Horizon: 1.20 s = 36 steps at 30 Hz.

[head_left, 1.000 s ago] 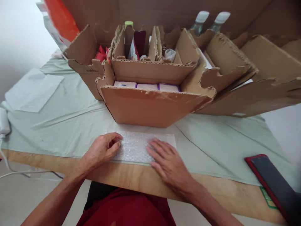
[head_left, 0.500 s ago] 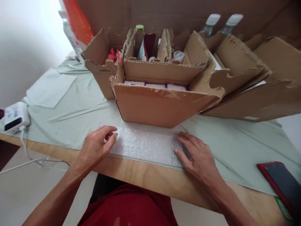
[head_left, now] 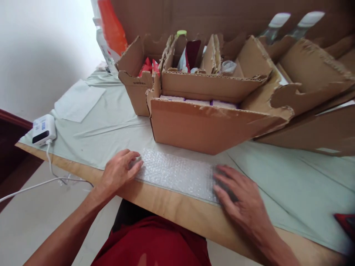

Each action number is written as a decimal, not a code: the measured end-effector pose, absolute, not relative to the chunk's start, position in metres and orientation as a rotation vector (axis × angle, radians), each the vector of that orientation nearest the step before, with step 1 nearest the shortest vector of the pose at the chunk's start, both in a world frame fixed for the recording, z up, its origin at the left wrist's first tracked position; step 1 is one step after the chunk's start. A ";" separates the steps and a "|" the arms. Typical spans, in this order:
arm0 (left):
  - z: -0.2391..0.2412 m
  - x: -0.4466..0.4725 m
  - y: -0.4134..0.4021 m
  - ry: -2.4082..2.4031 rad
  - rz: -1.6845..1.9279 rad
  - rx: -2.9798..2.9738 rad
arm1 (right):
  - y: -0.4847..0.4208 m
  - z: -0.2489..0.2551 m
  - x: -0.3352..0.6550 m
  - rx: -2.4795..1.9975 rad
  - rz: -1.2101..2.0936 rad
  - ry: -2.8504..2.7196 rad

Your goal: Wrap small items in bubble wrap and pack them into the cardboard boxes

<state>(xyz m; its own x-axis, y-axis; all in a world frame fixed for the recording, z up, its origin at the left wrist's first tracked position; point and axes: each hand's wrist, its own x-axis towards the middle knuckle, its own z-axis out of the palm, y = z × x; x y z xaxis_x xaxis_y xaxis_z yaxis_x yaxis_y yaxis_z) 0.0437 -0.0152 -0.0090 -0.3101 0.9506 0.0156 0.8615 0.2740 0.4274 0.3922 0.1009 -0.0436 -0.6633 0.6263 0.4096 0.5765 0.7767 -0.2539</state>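
A clear strip of bubble wrap [head_left: 177, 173] lies flat along the table's front edge. At its left end rests my left hand [head_left: 120, 168], fingers bent and the thumb apart from them, touching the wrap's edge. My right hand [head_left: 241, 195] is at the other end, slightly blurred, with fingers spread and their tips on or just beside the wrap. Neither hand is closed round the sheet. Right behind the wrap stands a cardboard box [head_left: 199, 127] with several purple-edged packs [head_left: 196, 102] inside.
More open cardboard boxes [head_left: 135, 92] hold red packets and pouches. Bottles with white caps [head_left: 280, 20] stand at the back right, an orange bottle [head_left: 112, 27] at the back left. A white device [head_left: 44, 129] with a cable and white paper [head_left: 79, 100] lie left. A red-edged phone [head_left: 345, 225] is cut off at right.
The view has turned left, so the table and boxes sit farther right and the phone is mostly out of frame. Both hands stay at the ends of the bubble wrap.
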 end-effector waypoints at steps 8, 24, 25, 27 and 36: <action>-0.014 0.077 -0.002 2.269 0.433 1.665 | 0.096 -0.049 0.385 -1.200 0.076 -2.455; -0.006 0.088 -0.028 1.831 1.299 2.070 | 0.066 -0.009 0.411 -1.305 0.748 -2.062; 0.004 0.089 -0.024 1.819 1.384 2.100 | 0.071 0.005 0.409 -1.232 0.656 -2.082; 0.027 0.090 -0.012 1.854 1.570 2.146 | 0.082 0.036 0.404 -1.091 0.403 -2.075; 0.122 0.075 0.089 1.997 1.632 2.307 | 0.176 0.140 0.355 -0.741 -0.105 -2.079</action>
